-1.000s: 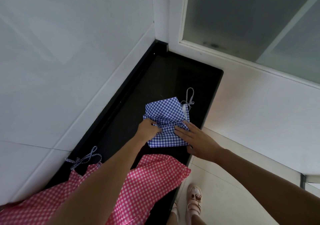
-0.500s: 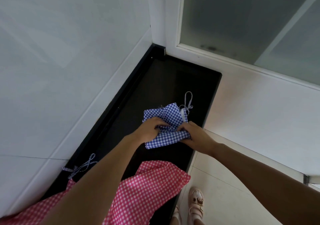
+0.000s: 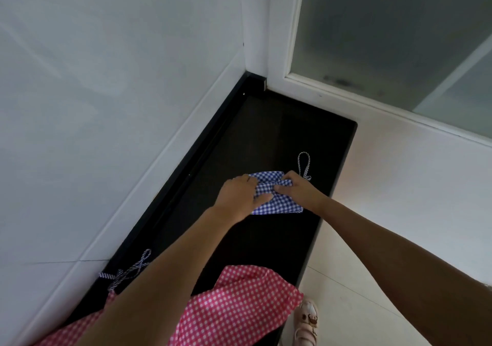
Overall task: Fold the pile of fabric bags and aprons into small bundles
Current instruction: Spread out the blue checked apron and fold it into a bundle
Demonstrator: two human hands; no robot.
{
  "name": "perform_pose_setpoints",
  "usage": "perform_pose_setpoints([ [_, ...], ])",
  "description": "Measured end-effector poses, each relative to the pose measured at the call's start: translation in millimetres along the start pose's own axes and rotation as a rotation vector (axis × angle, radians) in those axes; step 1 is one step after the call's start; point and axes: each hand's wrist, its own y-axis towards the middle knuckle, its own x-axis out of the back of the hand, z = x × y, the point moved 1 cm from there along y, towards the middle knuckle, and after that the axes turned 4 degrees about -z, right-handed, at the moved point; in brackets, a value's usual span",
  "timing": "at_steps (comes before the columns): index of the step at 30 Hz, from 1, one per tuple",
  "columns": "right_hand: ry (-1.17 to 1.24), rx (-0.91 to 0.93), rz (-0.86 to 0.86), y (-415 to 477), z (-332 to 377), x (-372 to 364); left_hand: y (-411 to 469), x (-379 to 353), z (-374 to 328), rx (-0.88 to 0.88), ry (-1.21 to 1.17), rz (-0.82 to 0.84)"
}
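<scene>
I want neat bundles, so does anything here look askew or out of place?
The cord loop sticks out of the blue checked fabric beyond the right hand, not tucked in. A corner of the pink checked fabric hangs over the edge of the black ledge.

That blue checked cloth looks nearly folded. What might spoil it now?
Two things, probably. The blue checked cloth is kept folded only by the left hand and right hand gripping it, so it may spring open when they let go. Its striped cord loop lies outside the bundle on the black ledge, so it could trail or snag.
</scene>
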Motion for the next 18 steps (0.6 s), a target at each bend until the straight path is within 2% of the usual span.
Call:
perform_pose_setpoints([
  [3,0.114,-0.112,-0.068,12.7,-5.6,0.2,-7.9,-11.9,-7.0,-0.104,0.213,-0.104],
  [6,0.107,-0.136,-0.039,20.1,-0.6,1.5,-13.2,-30.5,-12.2,-0.056,0.282,-0.11],
  [9,0.164,-0.184,-0.039,19.9,6.1,0.5,-2.5,-40.5,-10.1,0.036,0.22,-0.147],
  [13,0.344,-0.223,-0.136,7.0,8.9,-0.5,18.7,-31.3,-11.8,0.038,0.191,-0.205],
  [16,0.562,-0.164,-0.191,-16.1,8.8,5.7,37.4,-7.0,-9.6,0.131,0.056,-0.148],
  [18,0.541,-0.118,-0.25,-36.9,5.2,11.0,45.1,5.0,-6.0,0.238,-0.107,-0.052],
])
